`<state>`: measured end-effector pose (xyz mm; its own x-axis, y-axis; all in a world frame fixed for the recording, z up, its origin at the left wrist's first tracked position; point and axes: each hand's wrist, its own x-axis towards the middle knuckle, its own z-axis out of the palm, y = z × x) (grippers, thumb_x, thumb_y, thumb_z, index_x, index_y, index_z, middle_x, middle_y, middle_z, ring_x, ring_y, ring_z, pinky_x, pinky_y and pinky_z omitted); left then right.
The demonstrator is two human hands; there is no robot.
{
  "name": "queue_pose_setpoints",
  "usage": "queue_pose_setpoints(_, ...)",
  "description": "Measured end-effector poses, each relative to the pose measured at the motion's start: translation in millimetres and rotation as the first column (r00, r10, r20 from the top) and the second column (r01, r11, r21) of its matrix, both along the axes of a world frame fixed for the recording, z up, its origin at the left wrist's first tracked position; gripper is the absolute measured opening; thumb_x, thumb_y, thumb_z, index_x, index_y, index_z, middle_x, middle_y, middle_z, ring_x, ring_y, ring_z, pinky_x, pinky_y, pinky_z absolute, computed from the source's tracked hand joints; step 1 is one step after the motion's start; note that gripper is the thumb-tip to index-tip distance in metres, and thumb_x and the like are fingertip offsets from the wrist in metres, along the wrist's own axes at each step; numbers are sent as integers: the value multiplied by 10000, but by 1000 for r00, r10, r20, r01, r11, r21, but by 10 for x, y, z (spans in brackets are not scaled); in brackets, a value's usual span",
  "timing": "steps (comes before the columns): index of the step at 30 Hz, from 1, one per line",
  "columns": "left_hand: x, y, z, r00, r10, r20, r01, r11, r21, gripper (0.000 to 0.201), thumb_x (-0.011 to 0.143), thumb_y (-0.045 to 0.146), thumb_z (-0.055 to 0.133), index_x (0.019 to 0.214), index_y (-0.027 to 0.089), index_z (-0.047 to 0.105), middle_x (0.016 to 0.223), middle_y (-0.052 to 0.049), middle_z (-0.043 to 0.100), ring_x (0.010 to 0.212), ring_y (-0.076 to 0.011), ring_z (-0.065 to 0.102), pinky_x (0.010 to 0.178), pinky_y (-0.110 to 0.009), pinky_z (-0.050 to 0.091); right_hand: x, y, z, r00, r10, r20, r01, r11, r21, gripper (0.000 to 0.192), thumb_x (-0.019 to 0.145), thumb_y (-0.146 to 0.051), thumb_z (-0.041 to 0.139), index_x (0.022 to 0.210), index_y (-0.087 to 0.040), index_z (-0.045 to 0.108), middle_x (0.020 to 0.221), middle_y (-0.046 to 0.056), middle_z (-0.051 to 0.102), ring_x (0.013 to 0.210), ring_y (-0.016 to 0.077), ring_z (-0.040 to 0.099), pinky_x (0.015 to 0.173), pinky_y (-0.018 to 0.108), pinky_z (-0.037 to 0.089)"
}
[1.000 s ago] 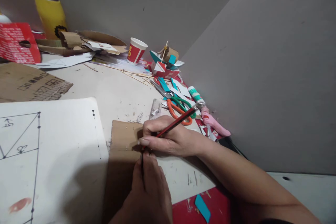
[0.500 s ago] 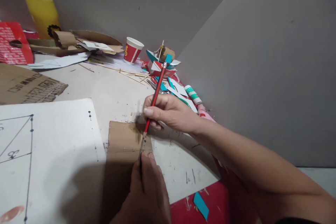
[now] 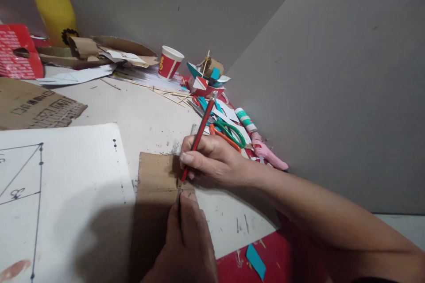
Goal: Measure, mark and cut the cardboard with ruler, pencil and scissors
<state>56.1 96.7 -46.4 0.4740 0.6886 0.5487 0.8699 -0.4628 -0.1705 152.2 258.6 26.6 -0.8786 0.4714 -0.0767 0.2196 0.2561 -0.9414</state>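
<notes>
My right hand [image 3: 212,159] is closed round a red and black pencil [image 3: 203,128]. The pencil leans up and to the right, its tip down at a brown cardboard piece [image 3: 153,174]. Just below the tip, my left hand [image 3: 189,243] presses on the cardboard with its fingers and thumb together along a thin grey ruler [image 3: 178,196]. Most of the ruler lies hidden under that hand. Faint pencil lines and small marks cross the cardboard.
A white sheet with drawn lines [image 3: 79,163] lies left of the cardboard. Green-handled scissors [image 3: 237,131], a pink glue gun [image 3: 270,154] and a paper cup [image 3: 170,63] stand or lie farther back. A yellow bottle [image 3: 56,13] is at the back left, near cardboard scraps.
My right hand has moved down toward me, bringing the pencil tip lower along the ruler, close to my left fingertips. My left hand stays in place.
</notes>
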Motion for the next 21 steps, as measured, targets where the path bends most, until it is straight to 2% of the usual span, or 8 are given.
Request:
queue_pose_setpoints(4, -5, 12, -7, 1000, -3, 3, 3, 1000, 12, 541, 910, 579, 547, 1021, 114, 800, 1040, -185, 774, 1055, -350, 657, 900, -461, 431, 19, -6, -16, 997, 71, 9, -72, 981, 178, 272, 980, -321, 559, 759, -163, 555, 631, -16, 573, 564, 71, 527, 504, 184, 419)
queue_pose_setpoints(6, -4, 10, -3, 1000, -1, 6, 1, 1000, 4, 566, 920, 595, 518, 1031, 118, 800, 1046, -189, 771, 1068, -344, 652, 905, -455, 431, 27, -8, -32, 997, 75, 3, -74, 977, 201, 251, 981, -298, 553, 770, -162, 565, 639, -16, 581, 566, 72, 531, 508, 188, 422)
queue_pose_setpoints(9, -5, 1, 11, 1000, 10, 13, -10, 1000, -18, 544, 919, 577, 537, 1042, 115, 798, 1060, -195, 766, 1068, -342, 655, 911, -447, 438, 30, -5, -52, 1000, 17, -12, -15, 993, 119, 326, 986, -395, 550, 754, -167, 540, 601, -22, 574, 516, 69, 510, 474, 192, 405)
queue_pose_setpoints(11, -7, -1, 19, 1000, 7, 13, -7, 1000, -23, 539, 900, 575, 573, 1039, 105, 796, 1064, -199, 765, 1070, -348, 658, 910, -444, 446, 26, 9, -54, 996, -73, -60, 75, 996, 40, 389, 968, -482, 562, 738, -172, 516, 570, -33, 557, 472, 60, 487, 440, 185, 386)
queue_pose_setpoints(16, -5, 15, -7, 1000, -2, -2, 2, 999, 38, 572, 896, 621, 551, 1000, 116, 799, 1034, -172, 777, 1043, -345, 682, 892, -452, 469, 43, 114, -59, 916, -359, -180, 348, 933, -88, 462, 873, -596, 649, 721, -189, 493, 530, -56, 552, 411, 50, 480, 382, 162, 363)
queue_pose_setpoints(21, 21, 11, -60, 999, 32, -20, -30, 997, 72, 308, 863, 351, 697, 1042, 111, 770, 1035, -154, 781, 1011, -333, 702, 882, -438, 495, 97, 217, -117, 865, -458, -203, 442, 889, -124, 477, 842, -620, 673, 711, -191, 513, 517, -61, 558, 387, 52, 486, 359, 160, 363)
